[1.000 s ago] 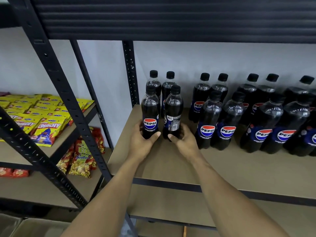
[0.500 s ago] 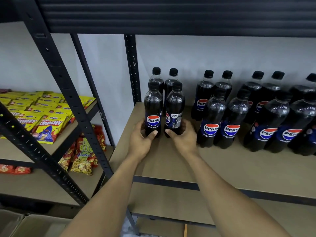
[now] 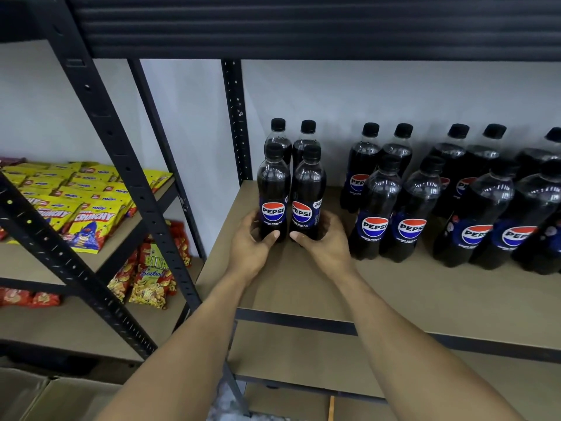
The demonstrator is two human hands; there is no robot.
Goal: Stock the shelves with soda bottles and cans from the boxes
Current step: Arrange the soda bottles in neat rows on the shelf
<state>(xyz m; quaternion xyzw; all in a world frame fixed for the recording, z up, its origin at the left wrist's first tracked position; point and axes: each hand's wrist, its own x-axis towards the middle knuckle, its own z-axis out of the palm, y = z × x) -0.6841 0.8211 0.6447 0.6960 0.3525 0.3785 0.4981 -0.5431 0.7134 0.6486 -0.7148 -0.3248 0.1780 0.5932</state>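
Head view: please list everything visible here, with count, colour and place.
Small Pepsi bottles: four, dark cola, black caps, blue labels; left end of the shelf, two behind two.
Larger Pepsi bottles: at least nine, same colours; two rows to the right, running off the frame's edge.
Shelf: one, tan board on a black metal frame.
Yellow snack bags: many; upper shelf of the left rack.
Red snack bags: several, red and yellow; shelf below those.
Cardboard boxes: count unclear, brown; bottom left corner.
Left hand: grips the left front bottle near its base.
Right hand: grips the right front bottle near its base.
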